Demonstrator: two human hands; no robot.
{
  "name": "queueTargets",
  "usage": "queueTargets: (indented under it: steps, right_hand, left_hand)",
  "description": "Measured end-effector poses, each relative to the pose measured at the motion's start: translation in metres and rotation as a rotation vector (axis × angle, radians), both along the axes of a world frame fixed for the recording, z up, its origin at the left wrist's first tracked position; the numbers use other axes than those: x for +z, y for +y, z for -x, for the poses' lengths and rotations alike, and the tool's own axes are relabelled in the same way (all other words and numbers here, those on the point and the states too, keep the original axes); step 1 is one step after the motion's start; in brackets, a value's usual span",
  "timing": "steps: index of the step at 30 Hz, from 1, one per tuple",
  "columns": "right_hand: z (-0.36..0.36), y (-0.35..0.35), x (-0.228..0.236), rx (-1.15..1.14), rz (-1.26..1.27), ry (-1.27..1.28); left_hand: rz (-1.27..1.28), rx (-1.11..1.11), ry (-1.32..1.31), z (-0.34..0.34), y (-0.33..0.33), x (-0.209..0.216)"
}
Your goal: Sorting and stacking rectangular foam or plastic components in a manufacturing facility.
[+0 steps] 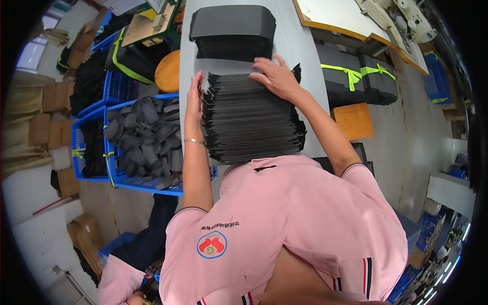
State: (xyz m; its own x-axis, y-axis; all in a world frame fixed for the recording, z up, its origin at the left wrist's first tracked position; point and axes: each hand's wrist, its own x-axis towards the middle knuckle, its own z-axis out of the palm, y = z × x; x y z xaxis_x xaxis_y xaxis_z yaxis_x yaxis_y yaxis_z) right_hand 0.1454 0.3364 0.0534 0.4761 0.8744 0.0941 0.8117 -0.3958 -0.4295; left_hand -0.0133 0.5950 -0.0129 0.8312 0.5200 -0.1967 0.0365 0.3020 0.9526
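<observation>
Head view: from the left, we see a blue crate [147, 184] of loose dark pieces beside the desk [305, 56]. Our left hand [194, 96] presses flat, grasping nothing, against the side of the black sheet stack [249, 119]. Our right hand [277, 77] rests open on top. We judge squaring nearly done; a second stack [233, 31] lies beyond.

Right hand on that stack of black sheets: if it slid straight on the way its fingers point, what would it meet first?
The right hand points up and left across the stack of black sheets. Past the stack's edge lies a strip of grey table, then probably the dark pile, though depth is unclear.
</observation>
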Motion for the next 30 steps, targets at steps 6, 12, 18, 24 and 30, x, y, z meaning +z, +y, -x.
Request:
queueTargets:
  steps: [6, 12, 18, 24, 30]
  right_hand:
    - [-0.026, -0.073, -0.073, -0.567, -0.586, 0.308]
    - [0.008, -0.065, -0.051, -0.619, -0.62, 0.396]
    - [0.059, -0.078, -0.001, -0.412, -0.213, -0.35]
    - [0.098, -0.071, 0.01, -0.173, -0.085, -0.359]
    - [0.121, -0.096, -0.012, -0.158, -0.046, -0.271]
  left_hand:
    - [0.183, -0.083, -0.065, -0.039, -0.032, 0.013]
    - [0.026, 0.01, -0.013, -0.029, -0.043, 0.017]
    - [-0.366, -0.019, 0.07, -0.03, -0.047, 0.036]
    - [-1.295, -0.323, -0.043, -0.062, -0.09, 0.034]
    - [-1.574, -0.303, 0.121, -0.063, -0.118, 0.034]
